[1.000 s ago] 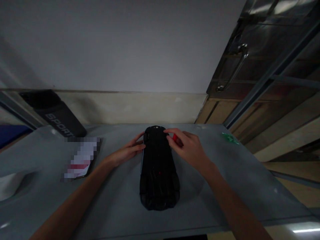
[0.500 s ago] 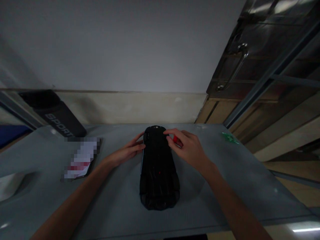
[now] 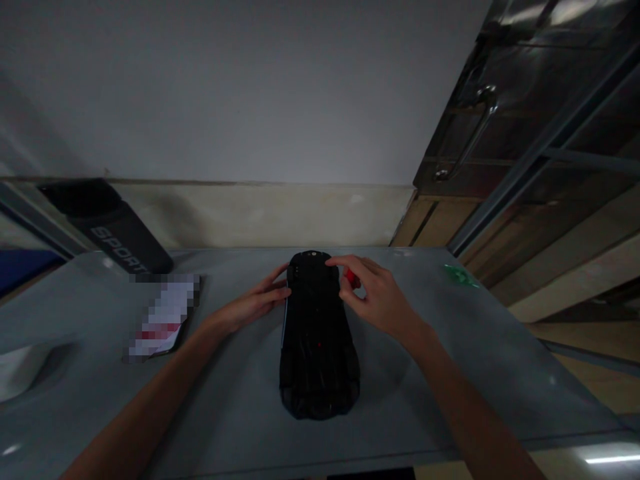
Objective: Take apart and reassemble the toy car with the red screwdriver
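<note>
A black toy car (image 3: 320, 333) lies upside down on the grey table, its underside up and one end pointing away from me. My left hand (image 3: 255, 303) holds the car's left side near the far end, thumb and fingertips against the edge. My right hand (image 3: 377, 293) is at the far right corner, index finger stretched out so its tip touches the underside. A small red object (image 3: 352, 277), perhaps a tool handle, is held in the curled fingers of that hand; most of it is hidden.
A dark bottle marked SPORT (image 3: 120, 230) lies at the far left beside a phone (image 3: 165, 320) with a blurred screen. A white object (image 3: 20, 372) sits at the left edge. Green plastic scrap (image 3: 460, 275) lies far right. A wall (image 3: 270, 213) closes off the back.
My right thumb has drawn back right, off the car, while the index finger stays extended at its far corner. The left hand and the car have not moved.
</note>
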